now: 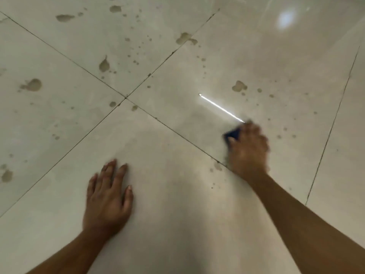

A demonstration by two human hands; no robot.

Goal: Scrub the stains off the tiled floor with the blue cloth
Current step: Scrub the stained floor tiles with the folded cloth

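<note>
My right hand (247,149) presses a dark blue cloth (232,134) against the pale tiled floor (177,204); only a corner of the cloth shows past my fingers, and the hand is blurred. My left hand (108,196) lies flat on the near tile, fingers spread, holding nothing. Brown stains dot the floor: a blotch (239,86) beyond my right hand, a small one (217,166) by my right wrist, and larger ones (104,65) on the far tiles.
Dark grout lines cross at a junction (125,97) ahead of my left hand. More stains sit at the left, such as one blotch (34,85) and another (7,176). A bright strip of reflected light (221,108) and a glare spot (285,19) mark the glossy tiles.
</note>
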